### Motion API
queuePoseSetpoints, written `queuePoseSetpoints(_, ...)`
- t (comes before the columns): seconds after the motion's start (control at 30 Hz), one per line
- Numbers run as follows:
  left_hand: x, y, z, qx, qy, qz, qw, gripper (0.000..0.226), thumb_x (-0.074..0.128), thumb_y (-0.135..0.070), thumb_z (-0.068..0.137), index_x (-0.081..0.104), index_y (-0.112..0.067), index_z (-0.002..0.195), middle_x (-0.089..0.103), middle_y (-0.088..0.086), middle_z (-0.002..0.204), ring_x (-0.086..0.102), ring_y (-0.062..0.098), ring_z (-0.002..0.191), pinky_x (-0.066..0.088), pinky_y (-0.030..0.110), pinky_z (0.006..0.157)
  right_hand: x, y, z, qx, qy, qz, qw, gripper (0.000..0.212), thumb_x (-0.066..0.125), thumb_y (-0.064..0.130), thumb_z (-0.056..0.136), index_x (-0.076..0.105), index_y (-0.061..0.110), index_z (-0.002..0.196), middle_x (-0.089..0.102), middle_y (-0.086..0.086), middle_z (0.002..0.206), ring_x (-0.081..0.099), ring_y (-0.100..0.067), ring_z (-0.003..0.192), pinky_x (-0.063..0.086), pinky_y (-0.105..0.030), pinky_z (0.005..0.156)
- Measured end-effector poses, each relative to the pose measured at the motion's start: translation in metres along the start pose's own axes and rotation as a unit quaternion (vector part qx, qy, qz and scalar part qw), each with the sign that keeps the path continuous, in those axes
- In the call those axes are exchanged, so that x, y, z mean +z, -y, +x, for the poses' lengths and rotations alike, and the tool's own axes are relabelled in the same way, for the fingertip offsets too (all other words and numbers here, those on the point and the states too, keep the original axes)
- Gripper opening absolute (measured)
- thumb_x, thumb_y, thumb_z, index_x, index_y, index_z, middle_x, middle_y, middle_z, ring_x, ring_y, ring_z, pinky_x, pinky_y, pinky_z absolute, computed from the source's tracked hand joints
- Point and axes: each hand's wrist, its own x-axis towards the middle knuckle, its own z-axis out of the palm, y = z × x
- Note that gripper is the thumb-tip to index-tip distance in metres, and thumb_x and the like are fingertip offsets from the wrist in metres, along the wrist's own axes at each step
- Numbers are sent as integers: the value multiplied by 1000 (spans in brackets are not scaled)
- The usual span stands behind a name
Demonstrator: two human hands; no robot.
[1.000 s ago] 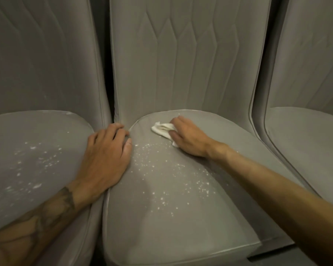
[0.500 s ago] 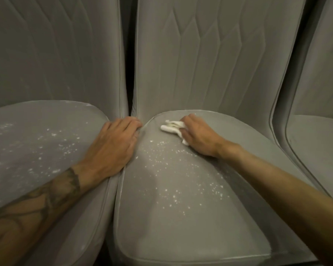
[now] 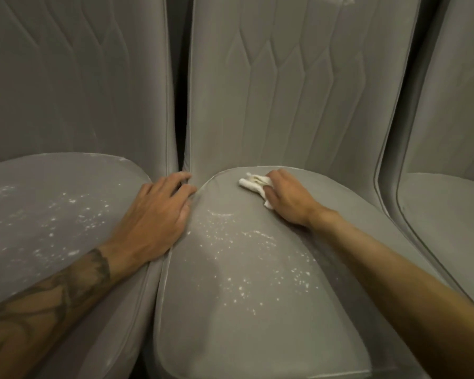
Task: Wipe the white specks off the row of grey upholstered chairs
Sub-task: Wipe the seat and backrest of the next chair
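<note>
Middle seat (image 3: 257, 329) of the grey row is the messy one: white specks (image 3: 241, 285) scattered over its centre and towards the front. The left seat (image 3: 39, 269) has a thinner dusting of its own, and the right seat (image 3: 449, 214) shows smooth grey. The right hand (image 3: 288, 199) is at the back of the middle seat, fingers curled round a crumpled white cloth (image 3: 253, 183) and pressing it onto the fabric just behind the specks. The left hand (image 3: 159, 214) lies flat, fingers stretched out and holding nothing, on the left seat's inner edge right at the gap.
</note>
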Motion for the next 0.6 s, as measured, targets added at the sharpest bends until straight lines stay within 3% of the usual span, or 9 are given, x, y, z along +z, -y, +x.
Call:
queuePoseSetpoints(0.2, 2, 0, 1, 11, -8, 15, 1000, 36, 40, -25, 105, 63, -11, 129, 51, 13, 146, 55, 31, 125, 45, 49, 96, 0, -4, -46, -117, 38, 22, 992, 27, 43, 30, 102, 54, 11, 118, 53, -10, 113, 50, -28, 100, 38, -38, 90)
queuePoseSetpoints(0.33, 3, 2, 1, 19, -14, 23, 999, 38, 40, -26, 103, 65, -9, 128, 51, 16, 146, 56, 36, 124, 46, 55, 92, -33, -70, -46, 72, 0, -32, 997, 27, 45, 21, 105, 53, 1, 120, 53, -22, 121, 50, -38, 110, 36, -40, 96)
queuePoseSetpoints(0.4, 2, 0, 2, 10, -8, 22, 1000, 40, 39, -28, 103, 65, -9, 128, 51, 16, 146, 56, 36, 124, 45, 55, 92, -34, -80, -50, 124, -13, -48, 991, 29, 44, 22, 105, 52, -1, 121, 52, -23, 123, 49, -40, 111, 36, -42, 98)
queuePoseSetpoints(0.6, -2, -3, 2, 4, 6, 15, 1000, 49, 31, -34, 106, 66, -8, 128, 50, 17, 147, 55, 37, 127, 44, 57, 97, -29, -64, -92, -37, 22, -5, 999, 20, 46, 27, 104, 52, 12, 115, 52, -6, 111, 47, -23, 96, 37, -35, 86)
